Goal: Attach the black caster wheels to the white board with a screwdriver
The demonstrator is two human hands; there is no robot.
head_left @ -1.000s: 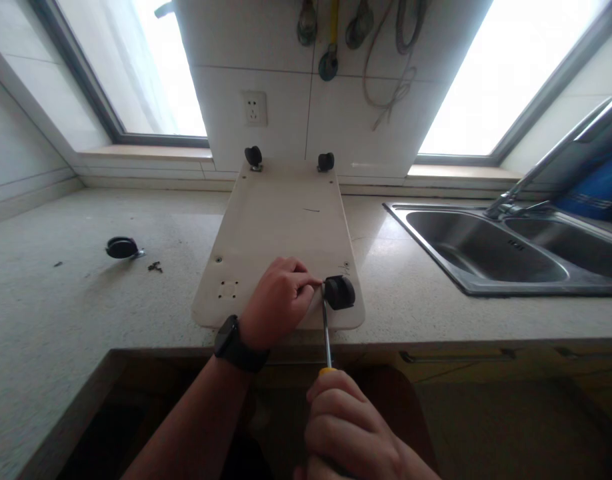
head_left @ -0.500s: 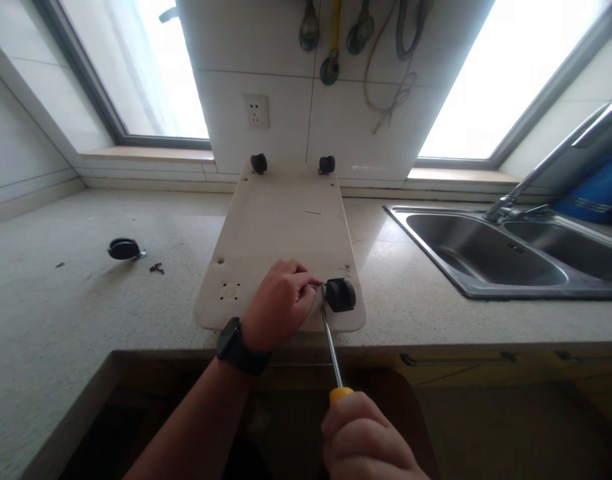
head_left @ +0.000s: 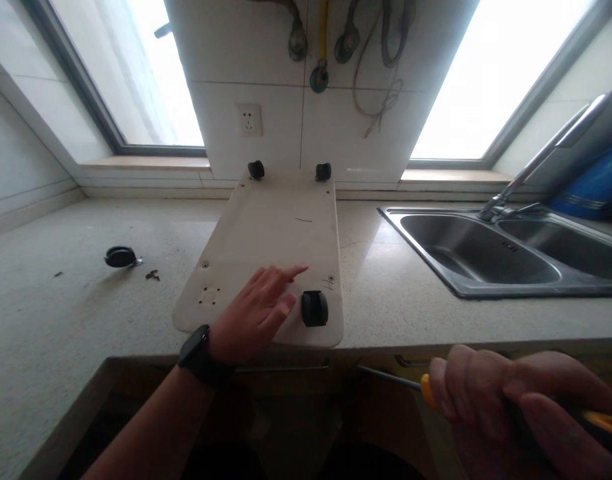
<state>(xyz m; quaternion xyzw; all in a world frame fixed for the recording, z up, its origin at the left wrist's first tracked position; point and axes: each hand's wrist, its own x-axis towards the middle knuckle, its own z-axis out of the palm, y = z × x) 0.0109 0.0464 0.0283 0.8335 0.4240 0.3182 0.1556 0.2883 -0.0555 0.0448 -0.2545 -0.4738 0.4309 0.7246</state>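
A cream-coloured board [head_left: 266,233] lies on the counter with its wheeled side up. Near its front right corner stands a black caster wheel [head_left: 315,309]. Just left of that wheel is my left hand [head_left: 259,307], fingers apart over the board and holding nothing. My right hand [head_left: 496,400], at the lower right and off the board, is wrapped round a yellow and black screwdriver [head_left: 426,391] whose shaft points left. Several small holes [head_left: 209,295] mark the front left corner, where no wheel sits. Two more casters [head_left: 257,170] stand along the far edge.
A detached caster [head_left: 121,257] lies on the counter [head_left: 96,300] at the left, beside several small screws [head_left: 153,275]. To the right is a steel double sink [head_left: 461,287] with a faucet [head_left: 531,160]. A wall socket [head_left: 249,120] and pipes are behind the board.
My right hand has drawn the screwdriver off the caster and swung it to the right. My left hand has let go near the caster's base, fingers opening. The board has shifted slightly left.
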